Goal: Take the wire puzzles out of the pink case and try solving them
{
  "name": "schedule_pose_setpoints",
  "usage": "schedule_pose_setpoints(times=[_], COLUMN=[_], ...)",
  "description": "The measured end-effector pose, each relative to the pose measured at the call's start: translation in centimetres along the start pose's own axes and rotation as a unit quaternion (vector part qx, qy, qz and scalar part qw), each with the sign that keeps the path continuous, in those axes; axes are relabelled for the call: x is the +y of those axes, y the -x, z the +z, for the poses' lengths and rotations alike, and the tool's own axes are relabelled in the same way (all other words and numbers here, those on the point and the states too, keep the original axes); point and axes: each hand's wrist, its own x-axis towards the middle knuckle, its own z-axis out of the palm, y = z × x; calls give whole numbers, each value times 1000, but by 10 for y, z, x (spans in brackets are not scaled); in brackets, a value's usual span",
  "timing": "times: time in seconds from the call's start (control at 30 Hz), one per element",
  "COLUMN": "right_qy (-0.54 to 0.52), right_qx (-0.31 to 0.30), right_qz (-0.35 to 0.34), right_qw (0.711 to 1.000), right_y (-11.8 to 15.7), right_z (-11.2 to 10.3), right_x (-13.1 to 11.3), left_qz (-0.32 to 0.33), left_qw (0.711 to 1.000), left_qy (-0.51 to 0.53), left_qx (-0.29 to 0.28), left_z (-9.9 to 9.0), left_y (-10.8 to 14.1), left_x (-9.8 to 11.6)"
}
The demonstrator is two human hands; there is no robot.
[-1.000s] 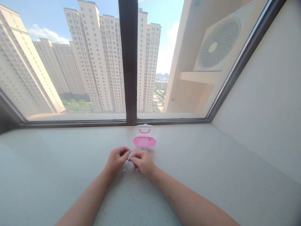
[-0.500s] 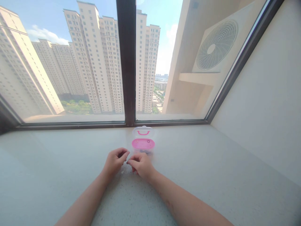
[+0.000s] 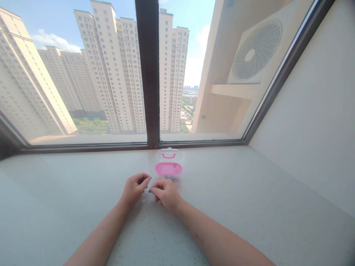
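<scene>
My left hand [image 3: 137, 187] and my right hand [image 3: 165, 192] are close together above the pale speckled sill, each with thumb and fingers pinched. Whatever is between the fingertips is too small to make out. Just beyond my right hand stands a small clear plastic box with a pink tray [image 3: 168, 168] in its top. A few tiny ring-like items lie in the tray, and dark things show through the wall below it. The box's clear lid [image 3: 169, 154], with a pink handle, is raised at the back near the window.
The window frame [image 3: 91, 148] runs along the sill's far edge, with a dark upright post [image 3: 151, 74] in the middle. A white wall [image 3: 310, 111] bounds the right side. Tall buildings and an air-conditioner unit [image 3: 253, 55] are outside the glass.
Both hands keep nearly the same pinched pose and have shifted very slightly. The box stays in place; the whole view has moved a little.
</scene>
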Motion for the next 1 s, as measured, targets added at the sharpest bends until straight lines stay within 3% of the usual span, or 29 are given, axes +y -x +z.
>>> schedule_pose_setpoints(times=[1.0], right_qy=[-13], right_qx=[0], right_qz=[-9], right_qw=[1000], right_y=[2], right_z=[-2], right_x=[-1], left_qz=[-3], left_qw=[1000], left_qy=[17], left_qx=[-2], left_z=[5], left_y=[1], left_x=[1])
